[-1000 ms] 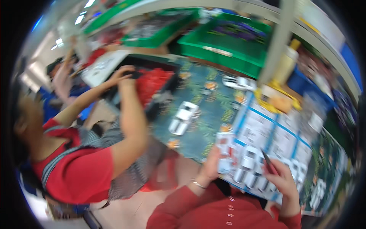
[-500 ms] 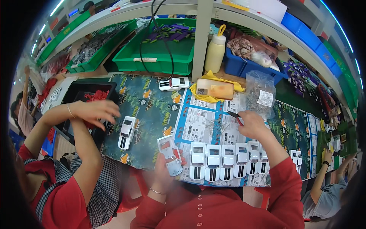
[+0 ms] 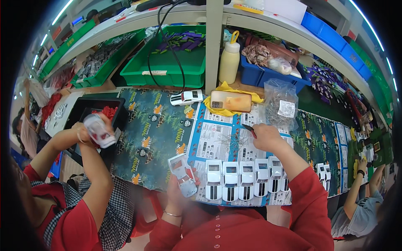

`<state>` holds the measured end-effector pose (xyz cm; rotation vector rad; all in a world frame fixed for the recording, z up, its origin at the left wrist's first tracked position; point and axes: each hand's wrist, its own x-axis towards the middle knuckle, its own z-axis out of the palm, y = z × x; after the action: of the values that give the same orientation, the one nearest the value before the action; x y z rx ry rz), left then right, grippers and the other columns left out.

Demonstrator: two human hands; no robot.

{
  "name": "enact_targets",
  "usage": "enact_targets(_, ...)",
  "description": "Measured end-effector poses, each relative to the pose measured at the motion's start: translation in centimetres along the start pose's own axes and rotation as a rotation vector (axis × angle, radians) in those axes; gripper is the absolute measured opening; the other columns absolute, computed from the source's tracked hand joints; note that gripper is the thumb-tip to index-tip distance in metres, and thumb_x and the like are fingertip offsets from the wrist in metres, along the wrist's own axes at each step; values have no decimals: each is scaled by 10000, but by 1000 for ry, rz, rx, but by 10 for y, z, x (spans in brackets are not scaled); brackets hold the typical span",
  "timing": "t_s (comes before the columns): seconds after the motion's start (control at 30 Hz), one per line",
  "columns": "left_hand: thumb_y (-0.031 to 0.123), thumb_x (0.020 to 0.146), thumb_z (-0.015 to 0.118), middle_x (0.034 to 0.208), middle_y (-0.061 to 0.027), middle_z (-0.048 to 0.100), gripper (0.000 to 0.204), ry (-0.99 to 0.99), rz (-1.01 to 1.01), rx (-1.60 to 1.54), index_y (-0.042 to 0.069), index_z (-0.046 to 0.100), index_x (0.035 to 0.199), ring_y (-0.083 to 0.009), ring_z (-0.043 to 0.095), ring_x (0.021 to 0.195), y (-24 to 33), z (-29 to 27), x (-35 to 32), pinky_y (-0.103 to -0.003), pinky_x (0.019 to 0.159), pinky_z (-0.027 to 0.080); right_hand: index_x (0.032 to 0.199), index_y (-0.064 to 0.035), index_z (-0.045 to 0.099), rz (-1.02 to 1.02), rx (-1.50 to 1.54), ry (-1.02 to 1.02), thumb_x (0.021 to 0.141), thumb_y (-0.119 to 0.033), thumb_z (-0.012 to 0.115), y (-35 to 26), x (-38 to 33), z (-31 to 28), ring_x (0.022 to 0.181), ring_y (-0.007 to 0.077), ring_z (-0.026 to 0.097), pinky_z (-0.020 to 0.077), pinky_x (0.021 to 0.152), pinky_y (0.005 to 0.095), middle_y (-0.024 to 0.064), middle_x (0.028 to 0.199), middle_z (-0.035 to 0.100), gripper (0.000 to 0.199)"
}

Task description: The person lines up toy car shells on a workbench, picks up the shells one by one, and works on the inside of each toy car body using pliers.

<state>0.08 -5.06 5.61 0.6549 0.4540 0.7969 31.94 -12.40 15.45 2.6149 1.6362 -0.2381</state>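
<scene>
My left hand (image 3: 176, 190) grips a white toy car shell (image 3: 183, 175), its underside up and a red and white interior showing. In my right hand (image 3: 268, 138) is a slim, dark pointed tool with a little red on it (image 3: 250, 130); its exact kind is unclear. Below its tip, a loose heap of thin metal pins (image 3: 234, 144) lies on the printed sheet. Several white toy cars with black stripes (image 3: 230, 182) stand in a row along the near table edge, between my forearms.
Beyond the pins lie a phone (image 3: 231, 101) on yellow cloth and a plastic bag of pins (image 3: 281, 104). One toy car (image 3: 186, 98) sits at the back. At left, a co-worker holds a toy car (image 3: 99, 130) over a black tray (image 3: 121, 108). A shelf post (image 3: 214, 46) rises behind.
The co-worker has lifted the toy car from the left of the table and moved it over the black tray. My view has shifted slightly; my hands keep nearly the same places.
</scene>
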Motion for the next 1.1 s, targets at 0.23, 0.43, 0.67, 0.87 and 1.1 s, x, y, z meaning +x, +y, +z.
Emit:
enact_targets(0.23, 302, 706, 775, 1112, -228, 575, 813, -97, 104, 30, -12, 379, 1343, -291, 632, 833, 3, 23, -7, -425, 743, 538, 976, 5, 574, -43, 663, 88, 751, -118, 558, -26, -71, -3, 789, 405, 578, 465, 719, 447, 218, 830, 594, 257)
enact_targets(0.43, 226, 675, 773, 1359, -130, 462, 851, -508, 180, 457, -30, 374, 1382, -213, 569, 1036, -7, 44, -10, -362, 912, 455, 1043, 7, 580, -170, 962, 8, 759, -112, 598, -64, -122, 24, 739, 282, 585, 471, 706, 360, 162, 789, 579, 308)
enact_targets(0.67, 265, 763, 717, 1315, -148, 518, 776, -567, 286, 563, -33, 368, 1389, -217, 499, 1201, -12, 60, -25, -339, 1016, 367, 1090, 38, 573, -92, 1173, -121, 758, -19, 589, -65, -155, 45, 749, 124, 557, 462, 691, 267, 59, 814, 598, 337)
enact_targets(0.87, 273, 743, 699, 1223, -81, 537, 755, -498, 140, 370, -3, 391, 1375, -174, 520, 1096, -10, 62, -31, -308, 954, 394, 1150, 25, 544, -170, 1307, -169, 810, -127, 584, -51, -167, 64, 740, 140, 540, 438, 634, 258, 57, 866, 563, 375)
enact_targets(1.1, 366, 719, 727, 1033, -144, 570, 733, -450, -55, -204, -18, 419, 1262, -233, 613, 904, 8, 53, -23, -361, 773, 522, 1153, 41, 555, -234, 1217, -197, 772, -101, 675, -62, -152, 30, 866, 148, 549, 455, 781, 282, 75, 930, 592, 424)
